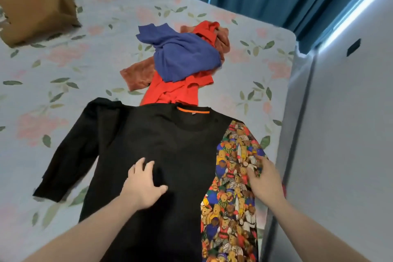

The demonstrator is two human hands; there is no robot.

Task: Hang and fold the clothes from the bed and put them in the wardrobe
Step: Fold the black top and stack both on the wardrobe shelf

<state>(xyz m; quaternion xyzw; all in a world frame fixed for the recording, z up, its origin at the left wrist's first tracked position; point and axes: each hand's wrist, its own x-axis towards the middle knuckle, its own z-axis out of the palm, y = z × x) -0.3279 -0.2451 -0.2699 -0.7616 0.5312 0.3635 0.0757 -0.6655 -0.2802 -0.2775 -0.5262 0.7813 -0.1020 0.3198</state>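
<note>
A: Cardboard box point(36, 4) stands at the far left on the bed point(102, 34), well apart from the clothes. Between them the flowered sheet gives open room.

B: And the black top point(153, 147)?

A: It lies flat near the bed's front, the neck away from the person. Its black sleeve point(70, 151) spreads to the left. The left hand point(144, 185) presses on the black part, with fingers spread, grasping nothing.

B: What is behind it?

A: A pile: the blue garment point(182, 57) on the red garment point(176, 89) and rust cloth point(138, 74), touching the collar.

B: The right side?

A: The right hand point(263, 178) rests on the teddy-bear printed sleeve point(231, 178), near the bed's right edge. Whether it grasps the cloth, I cannot tell. Beside is a grey wall point(340, 155).
</note>
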